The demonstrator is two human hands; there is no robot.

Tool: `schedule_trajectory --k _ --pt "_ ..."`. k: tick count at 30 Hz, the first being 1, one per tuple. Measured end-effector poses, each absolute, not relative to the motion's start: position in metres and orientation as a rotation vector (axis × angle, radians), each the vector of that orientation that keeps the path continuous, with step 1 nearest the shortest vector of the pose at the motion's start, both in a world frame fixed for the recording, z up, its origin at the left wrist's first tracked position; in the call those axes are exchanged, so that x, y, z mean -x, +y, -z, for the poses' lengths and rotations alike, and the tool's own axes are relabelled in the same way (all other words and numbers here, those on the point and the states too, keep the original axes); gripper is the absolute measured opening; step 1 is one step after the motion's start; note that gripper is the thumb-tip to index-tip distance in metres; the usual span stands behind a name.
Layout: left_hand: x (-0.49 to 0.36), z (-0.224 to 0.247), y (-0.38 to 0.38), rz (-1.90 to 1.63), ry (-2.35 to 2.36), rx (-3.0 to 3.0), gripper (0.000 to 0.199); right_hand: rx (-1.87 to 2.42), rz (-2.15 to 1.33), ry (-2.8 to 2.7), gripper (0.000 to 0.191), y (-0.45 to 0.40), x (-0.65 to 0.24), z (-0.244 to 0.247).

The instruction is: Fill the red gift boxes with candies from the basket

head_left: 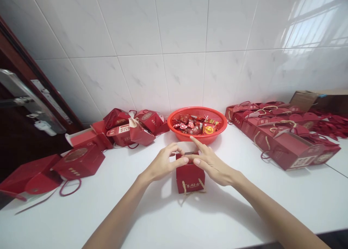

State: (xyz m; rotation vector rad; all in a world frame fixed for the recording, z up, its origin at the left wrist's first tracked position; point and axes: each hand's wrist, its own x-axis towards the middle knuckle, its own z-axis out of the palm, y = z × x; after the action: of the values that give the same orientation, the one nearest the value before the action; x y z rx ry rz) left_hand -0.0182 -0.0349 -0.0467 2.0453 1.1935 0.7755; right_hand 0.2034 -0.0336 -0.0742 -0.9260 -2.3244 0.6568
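Note:
A small red gift box (190, 178) stands upright on the white table in front of me, its top partly open and its beige rope handle hanging down the near side. My left hand (165, 162) curls at the box's upper left, thumb and index finger closed about the top flaps. From the right, my right hand (213, 164) reaches over the box with fingers spread; its thumb is over the top and its index finger points away. The pale inside of a raised flap shows behind the fingers. The contents are mostly hidden by my hands.
Just beyond the box is a red plastic basket (172, 127) with red-wrapped sweets (194, 125). Several open red boxes (81, 161) lie at left; rows of red boxes (282, 143) stand at right. Further right is a cardboard box (303, 101) near red ribbons (333, 125). Tiled wall behind; door (16, 133) at left.

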Motion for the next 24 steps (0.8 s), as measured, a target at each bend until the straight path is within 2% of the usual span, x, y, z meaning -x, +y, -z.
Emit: schedule_trajectory --k 5,13,20,24 --pt "0.020 0.048 -0.035 -0.638 1.135 -2.031 0.035 0.923 -0.630 -2.343 0.044 -0.030 -0.194 0.068" --pt "0.022 0.053 -0.034 -0.697 1.233 -2.020 0.029 0.979 -0.520 -2.316 0.051 -0.029 -0.192 0.061" --pt "0.021 0.059 -0.031 -0.876 1.214 -2.015 0.034 0.955 -0.531 -2.185 0.030 -0.030 -0.197 0.058" --pt "0.029 0.057 -0.030 -0.888 1.096 -1.997 0.030 0.967 -0.567 -1.998 0.027 -0.025 -0.203 0.070"
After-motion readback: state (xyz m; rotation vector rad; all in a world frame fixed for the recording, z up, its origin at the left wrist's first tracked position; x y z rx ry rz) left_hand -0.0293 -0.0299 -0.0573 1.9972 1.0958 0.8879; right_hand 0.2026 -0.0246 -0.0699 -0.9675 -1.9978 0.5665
